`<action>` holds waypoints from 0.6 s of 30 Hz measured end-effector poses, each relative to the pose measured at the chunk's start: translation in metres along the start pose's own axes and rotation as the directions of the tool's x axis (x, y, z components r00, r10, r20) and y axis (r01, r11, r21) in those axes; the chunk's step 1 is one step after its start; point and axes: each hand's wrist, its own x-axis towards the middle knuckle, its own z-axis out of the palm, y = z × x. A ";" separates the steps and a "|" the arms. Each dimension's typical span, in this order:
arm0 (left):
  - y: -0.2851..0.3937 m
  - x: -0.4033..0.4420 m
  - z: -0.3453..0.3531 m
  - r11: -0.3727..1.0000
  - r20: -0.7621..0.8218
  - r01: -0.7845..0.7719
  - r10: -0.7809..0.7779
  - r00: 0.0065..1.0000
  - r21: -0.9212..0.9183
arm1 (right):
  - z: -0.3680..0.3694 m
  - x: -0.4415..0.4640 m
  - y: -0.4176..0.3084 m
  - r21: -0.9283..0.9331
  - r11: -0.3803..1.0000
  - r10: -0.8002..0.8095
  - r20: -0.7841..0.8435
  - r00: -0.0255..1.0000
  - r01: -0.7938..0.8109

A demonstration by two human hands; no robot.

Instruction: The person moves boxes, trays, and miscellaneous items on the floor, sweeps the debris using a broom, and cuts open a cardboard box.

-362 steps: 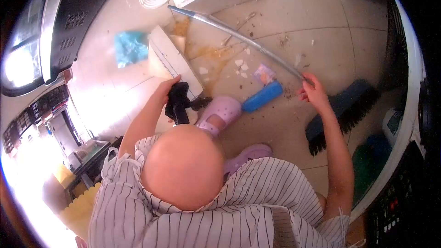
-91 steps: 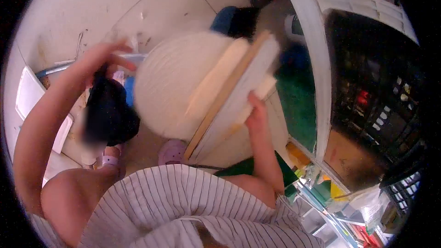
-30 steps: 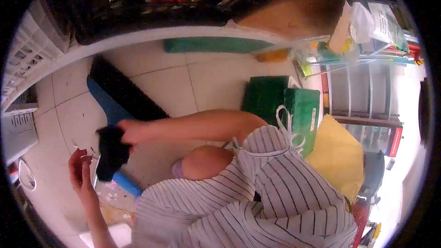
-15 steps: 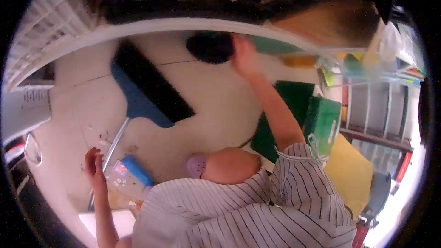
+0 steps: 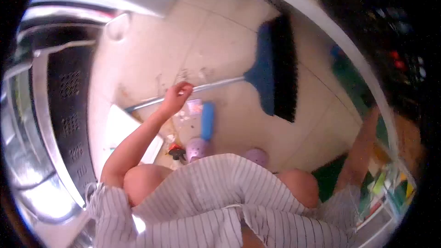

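My left hand (image 5: pixel 178 96) hovers over the silver broom handle (image 5: pixel 216 84), with its fingers loosely curled, a gap at the thumb and nothing seen in them. At the handle's end lies a blue broom head with black bristles (image 5: pixel 282 69). My right arm reaches to the far right, where my right hand (image 5: pixel 374 118) is blurred and dark by the white rack edge; its fingers are hidden. Below my left hand are a blue cylinder (image 5: pixel 207 120) and a small pink packet (image 5: pixel 195 106).
A white flat box (image 5: pixel 133 133) lies at the left, with a small red and black object (image 5: pixel 176 150) near the pink shoe (image 5: pixel 196 148). Small debris dots the tiles. A white rack edge (image 5: pixel 367 59) curves along the right. A black perforated panel (image 5: pixel 70 110) stands at the left.
The view has turned back toward the broom and left side. The black item, earlier by my right hand, no longer shows. My right hand has become hidden near the rack edge.
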 end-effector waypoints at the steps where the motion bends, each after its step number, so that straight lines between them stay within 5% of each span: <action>1: -0.008 -0.008 -0.002 0.998 -0.071 0.001 -0.005 0.997 -0.060 | -0.004 -0.003 0.009 -0.021 1.000 -0.011 -0.009 1.000 0.011; 5: -0.060 -0.001 -0.024 0.990 -0.066 0.112 -0.118 0.991 -0.080 | -0.013 -0.014 0.028 -0.160 0.984 -0.083 -0.050 0.995 0.074; 8: -0.079 -0.011 -0.040 0.970 -0.114 0.244 -0.244 0.963 -0.017 | -0.032 -0.078 -0.018 -0.056 0.998 -0.045 -0.554 0.831 0.017; 9: -0.080 -0.011 -0.045 0.930 -0.150 0.359 -0.345 0.927 0.080 | -0.047 -0.099 -0.037 -0.030 0.973 -0.202 -0.582 0.788 0.227; 10: -0.091 -0.010 -0.051 0.930 -0.159 0.361 -0.348 0.924 0.063 | -0.064 -0.121 -0.063 0.008 0.910 -0.344 -0.545 0.765 0.415; 12: -0.117 -0.004 -0.064 0.876 -0.226 0.230 -0.143 0.963 0.424 | -0.110 -0.167 -0.128 0.164 0.697 -0.608 -0.382 0.696 0.698; 14: -0.108 0.007 -0.083 0.839 -0.224 0.278 -0.191 0.956 0.467 | -0.163 -0.193 -0.203 0.508 0.624 -0.740 0.142 0.657 0.593; 15: -0.104 0.012 -0.091 0.792 -0.237 0.330 -0.238 0.942 0.513 | -0.143 -0.191 -0.227 0.560 0.569 -0.806 0.235 0.542 0.602; 17: -0.101 0.028 -0.109 0.760 -0.318 0.262 -0.077 0.945 0.594 | -0.130 -0.196 -0.299 0.281 0.228 -0.955 0.251 0.158 0.932; 18: -0.090 0.031 -0.118 0.775 -0.350 0.228 -0.010 0.937 0.590 | -0.120 -0.197 -0.323 0.184 0.160 -0.962 0.248 0.111 0.970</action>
